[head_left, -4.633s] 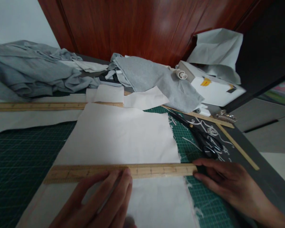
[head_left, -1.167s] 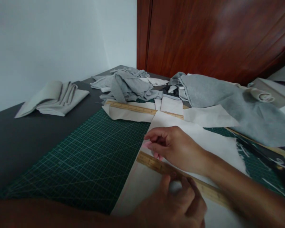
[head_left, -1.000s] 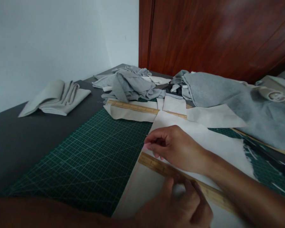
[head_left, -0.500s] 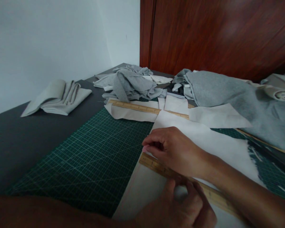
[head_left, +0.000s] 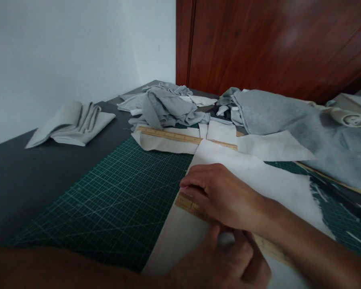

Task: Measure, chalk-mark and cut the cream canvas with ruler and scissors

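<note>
Pressing the wooden ruler (head_left: 189, 204) flat across the white fabric (head_left: 258, 178) on the green cutting mat (head_left: 108, 200), my left hand (head_left: 225, 265) lay curled over it; my right hand (head_left: 222, 194), fingers bent, reached its far end, whether pinching anything I could not tell. No drawn line showed yet, so I judged marking and cutting remained

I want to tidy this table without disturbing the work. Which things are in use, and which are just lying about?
In use:
right hand on the wooden ruler
left hand by that ruler
white fabric sheet
cutting mat

Lying about:
folded beige cloth
grey fabric heaps
second ruler
</note>
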`<action>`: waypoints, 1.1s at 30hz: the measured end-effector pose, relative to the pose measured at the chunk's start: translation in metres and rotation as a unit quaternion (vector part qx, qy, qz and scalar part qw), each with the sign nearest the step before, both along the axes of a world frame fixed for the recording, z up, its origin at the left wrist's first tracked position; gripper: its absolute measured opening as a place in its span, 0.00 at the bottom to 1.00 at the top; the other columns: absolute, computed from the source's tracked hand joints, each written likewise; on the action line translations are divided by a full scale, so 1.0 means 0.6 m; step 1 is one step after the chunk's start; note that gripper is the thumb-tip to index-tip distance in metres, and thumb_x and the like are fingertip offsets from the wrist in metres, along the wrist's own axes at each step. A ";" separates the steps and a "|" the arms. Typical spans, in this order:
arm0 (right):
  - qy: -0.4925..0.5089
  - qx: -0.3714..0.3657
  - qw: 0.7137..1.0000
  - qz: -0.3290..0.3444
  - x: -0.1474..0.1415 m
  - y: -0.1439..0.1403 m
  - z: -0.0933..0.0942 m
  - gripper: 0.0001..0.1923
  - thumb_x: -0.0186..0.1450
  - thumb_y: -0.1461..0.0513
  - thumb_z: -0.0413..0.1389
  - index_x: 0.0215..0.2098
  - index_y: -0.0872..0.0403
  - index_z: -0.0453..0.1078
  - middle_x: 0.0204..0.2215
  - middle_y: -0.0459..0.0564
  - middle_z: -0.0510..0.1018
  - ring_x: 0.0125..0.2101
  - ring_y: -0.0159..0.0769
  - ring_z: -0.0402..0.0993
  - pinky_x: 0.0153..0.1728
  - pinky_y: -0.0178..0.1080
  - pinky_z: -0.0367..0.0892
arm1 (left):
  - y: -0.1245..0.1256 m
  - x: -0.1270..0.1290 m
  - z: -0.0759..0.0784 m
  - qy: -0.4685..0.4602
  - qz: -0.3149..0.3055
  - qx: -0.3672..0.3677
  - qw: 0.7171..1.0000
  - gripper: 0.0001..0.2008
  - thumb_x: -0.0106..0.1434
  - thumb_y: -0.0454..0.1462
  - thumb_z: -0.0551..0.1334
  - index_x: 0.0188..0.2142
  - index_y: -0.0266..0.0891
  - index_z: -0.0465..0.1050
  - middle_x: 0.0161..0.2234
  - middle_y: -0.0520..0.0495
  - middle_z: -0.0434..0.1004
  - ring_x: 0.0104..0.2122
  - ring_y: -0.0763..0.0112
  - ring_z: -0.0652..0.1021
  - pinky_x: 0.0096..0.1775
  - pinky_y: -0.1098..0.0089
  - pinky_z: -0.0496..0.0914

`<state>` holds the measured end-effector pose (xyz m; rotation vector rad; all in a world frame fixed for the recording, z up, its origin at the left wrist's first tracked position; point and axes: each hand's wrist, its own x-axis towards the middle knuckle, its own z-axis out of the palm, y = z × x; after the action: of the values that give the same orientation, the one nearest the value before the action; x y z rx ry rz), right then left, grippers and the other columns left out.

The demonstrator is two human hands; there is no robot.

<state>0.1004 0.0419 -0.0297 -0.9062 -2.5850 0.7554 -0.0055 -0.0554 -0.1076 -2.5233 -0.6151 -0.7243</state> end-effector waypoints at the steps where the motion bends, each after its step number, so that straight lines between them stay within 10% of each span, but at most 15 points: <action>1: -0.001 -0.001 1.000 0.002 0.002 -0.001 0.002 0.12 0.74 0.70 0.58 0.35 0.60 0.82 0.32 0.49 0.80 0.33 0.36 0.75 0.37 0.38 0.66 | 0.000 0.001 -0.001 -0.005 -0.001 -0.004 1.000 0.11 0.76 0.36 0.58 0.49 0.35 0.80 0.46 0.42 0.81 0.48 0.60 0.74 0.48 0.55 0.67; 33: -0.003 0.057 0.998 -0.021 -0.016 0.007 0.008 0.08 0.70 0.71 0.60 0.37 0.59 0.83 0.32 0.49 0.82 0.33 0.35 0.76 0.36 0.38 0.65 | -0.006 -0.001 0.005 0.013 0.002 0.020 1.000 0.15 0.78 0.39 0.56 0.50 0.40 0.82 0.47 0.45 0.84 0.50 0.59 0.78 0.49 0.55 0.72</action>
<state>0.0905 0.0464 -0.0252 -0.9262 -2.5768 0.5890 -0.0062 -0.0591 -0.1047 -2.4900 -0.5889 -0.6940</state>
